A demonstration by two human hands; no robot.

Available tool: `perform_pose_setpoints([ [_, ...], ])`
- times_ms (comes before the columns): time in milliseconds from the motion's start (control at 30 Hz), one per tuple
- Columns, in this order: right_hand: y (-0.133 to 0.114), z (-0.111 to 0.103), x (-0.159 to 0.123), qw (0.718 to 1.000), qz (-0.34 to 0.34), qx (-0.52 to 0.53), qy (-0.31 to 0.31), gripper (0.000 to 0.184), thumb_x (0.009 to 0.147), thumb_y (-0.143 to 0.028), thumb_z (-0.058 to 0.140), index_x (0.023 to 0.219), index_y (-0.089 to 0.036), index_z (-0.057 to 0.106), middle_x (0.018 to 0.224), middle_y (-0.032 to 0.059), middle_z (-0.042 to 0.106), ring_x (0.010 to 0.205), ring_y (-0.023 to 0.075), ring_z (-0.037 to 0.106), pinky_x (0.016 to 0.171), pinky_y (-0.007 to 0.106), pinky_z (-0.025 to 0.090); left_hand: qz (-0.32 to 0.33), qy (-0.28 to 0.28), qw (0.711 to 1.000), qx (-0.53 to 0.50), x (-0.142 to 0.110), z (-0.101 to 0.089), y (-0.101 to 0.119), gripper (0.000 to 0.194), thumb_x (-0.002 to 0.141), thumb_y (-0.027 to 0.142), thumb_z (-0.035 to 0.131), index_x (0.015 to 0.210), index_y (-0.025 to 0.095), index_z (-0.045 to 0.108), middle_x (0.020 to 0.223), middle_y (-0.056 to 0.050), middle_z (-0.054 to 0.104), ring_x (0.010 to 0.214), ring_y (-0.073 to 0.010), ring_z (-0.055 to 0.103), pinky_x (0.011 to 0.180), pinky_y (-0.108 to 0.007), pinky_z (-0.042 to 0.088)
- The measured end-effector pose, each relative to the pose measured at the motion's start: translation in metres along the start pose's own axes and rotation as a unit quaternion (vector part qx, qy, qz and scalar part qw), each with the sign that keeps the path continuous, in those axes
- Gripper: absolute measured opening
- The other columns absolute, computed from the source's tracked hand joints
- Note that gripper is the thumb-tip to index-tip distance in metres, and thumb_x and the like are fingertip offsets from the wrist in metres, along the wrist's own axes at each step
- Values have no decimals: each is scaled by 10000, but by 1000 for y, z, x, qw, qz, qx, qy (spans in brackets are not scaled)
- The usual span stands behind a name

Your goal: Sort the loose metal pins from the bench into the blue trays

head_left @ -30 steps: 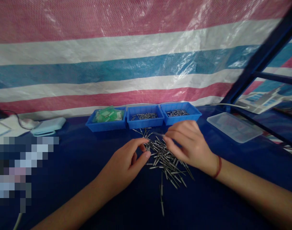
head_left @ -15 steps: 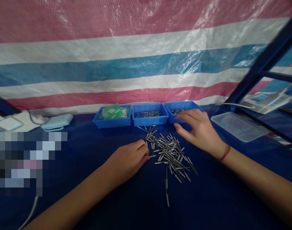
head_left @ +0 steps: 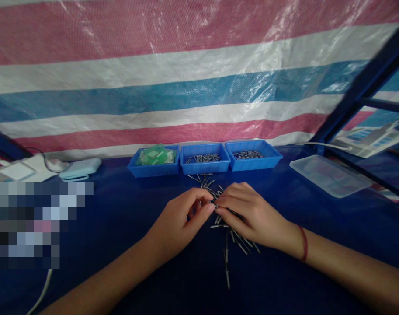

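Note:
Over a loose heap of silver blind rivets (head_left: 240,241) on the table, my two hands meet fingertip to fingertip. My left hand (head_left: 182,221) pinches a small metal piece, which looks like a blind rivet (head_left: 215,204), between thumb and forefinger. At the same piece, the thumb and fingers of my right hand (head_left: 250,212) are closed too; a red band circles that wrist. My right hand covers much of the heap. Nearer to me, two rivets (head_left: 227,267) lie end to end, apart from the others.
Behind the heap stand three blue bins: a left one (head_left: 153,170) with green packets, a middle one (head_left: 206,166) and a right one (head_left: 256,162) with small metal parts. A clear plastic lid (head_left: 332,177) lies right, a light-blue case (head_left: 80,168) left. Striped sheeting (head_left: 186,96) hangs behind.
My right hand has come back from the right bin, down and left to the heap, and closed at my left fingertips. My left hand has lifted slightly and turned, its pinch now showing.

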State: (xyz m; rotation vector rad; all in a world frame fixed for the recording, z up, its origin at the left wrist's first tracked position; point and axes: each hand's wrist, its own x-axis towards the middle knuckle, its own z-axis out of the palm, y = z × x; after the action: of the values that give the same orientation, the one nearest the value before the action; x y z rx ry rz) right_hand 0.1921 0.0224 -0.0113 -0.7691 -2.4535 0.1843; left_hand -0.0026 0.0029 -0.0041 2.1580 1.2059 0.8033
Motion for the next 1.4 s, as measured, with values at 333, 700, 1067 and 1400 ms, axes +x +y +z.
perform_pose_setpoints([
  [333, -5, 2, -2, 996, 34, 83, 5, 258, 935, -234, 370, 829, -155, 592, 734, 39, 587, 717, 151, 512, 687, 326, 373, -63, 51, 992, -94, -1, 3, 0, 131, 856, 276, 517, 897, 199, 615, 795, 5, 647, 728, -142, 620, 682, -261, 488],
  [700, -5, 4, -3, 996, 33, 84, 18, 241, 924, -229, 375, 830, -163, 587, 731, 35, 580, 712, 151, 513, 670, 321, 380, -45, 70, 994, -74, -1, 2, 2, 109, 841, 251, 536, 877, 206, 628, 784, 20, 650, 708, -129, 607, 666, -243, 476],
  [1067, -4, 6, -1, 994, 32, 84, 59, 167, 884, -190, 434, 850, -167, 596, 734, 35, 608, 703, 151, 546, 660, 315, 408, -23, 58, 997, -50, 1, 2, 1, 110, 855, 248, 524, 895, 204, 616, 830, 1, 638, 750, -138, 596, 679, -254, 470],
  [1400, -3, 5, -3, 981, 58, 106, 151, 56, 826, -154, 555, 834, -187, 600, 750, 19, 640, 720, 151, 576, 680, 318, 442, -27, 71, 996, -36, 2, 3, -4, 97, 860, 235, 523, 895, 200, 607, 862, -2, 634, 766, -135, 592, 677, -250, 460],
])
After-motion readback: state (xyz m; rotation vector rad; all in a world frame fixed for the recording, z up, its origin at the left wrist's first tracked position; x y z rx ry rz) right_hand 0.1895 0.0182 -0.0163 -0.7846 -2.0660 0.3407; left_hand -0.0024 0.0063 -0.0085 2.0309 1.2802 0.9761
